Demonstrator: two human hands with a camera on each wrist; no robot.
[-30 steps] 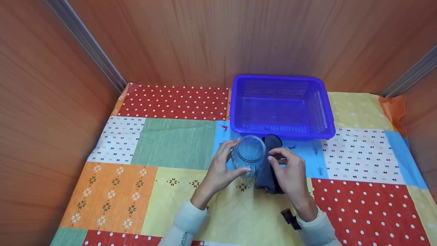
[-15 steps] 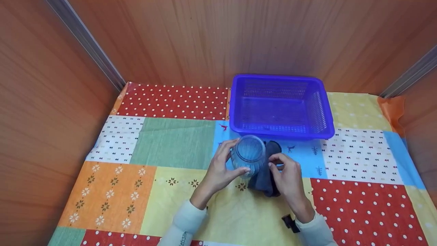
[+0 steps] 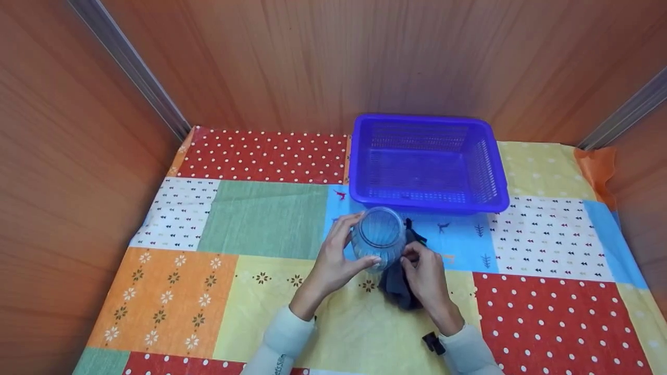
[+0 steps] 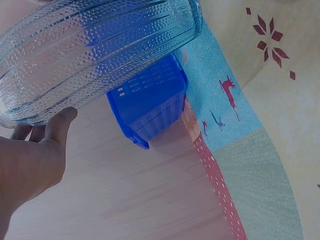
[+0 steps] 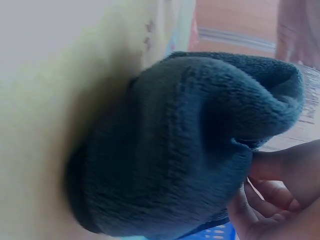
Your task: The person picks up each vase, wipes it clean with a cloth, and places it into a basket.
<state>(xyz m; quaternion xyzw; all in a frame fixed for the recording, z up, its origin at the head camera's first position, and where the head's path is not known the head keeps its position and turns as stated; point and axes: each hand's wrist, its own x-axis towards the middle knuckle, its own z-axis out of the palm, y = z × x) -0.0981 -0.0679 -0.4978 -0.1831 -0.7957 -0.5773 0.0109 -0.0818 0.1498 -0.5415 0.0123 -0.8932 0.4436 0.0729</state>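
A clear ribbed glass jar (image 3: 382, 234) with a round open mouth is gripped by my left hand (image 3: 336, 260), thumb on the near side and fingers round the left. In the left wrist view the jar's dimpled glass (image 4: 95, 55) fills the upper left, above the fingers. My right hand (image 3: 426, 273) pinches a dark grey fluffy cloth (image 3: 398, 286) against the jar's right side. Seen from the right wrist, the cloth (image 5: 180, 145) is bunched and folded, with thumb and fingers at its edge. Part of the cloth is hidden behind the jar and right hand.
A purple-blue plastic basket (image 3: 427, 203) with slotted walls stands just beyond the jar, near the wooden back wall (image 3: 312, 62). A patchwork-print tablecloth (image 3: 276, 219) covers the table. Wooden panels (image 3: 68, 156) rise at both sides. A black strap (image 3: 432, 344) is by the right wrist.
My right hand has moved left and toward me along the jar, drawing the cloth with it and bunching it more. The left hand and jar stay nearly where they were.
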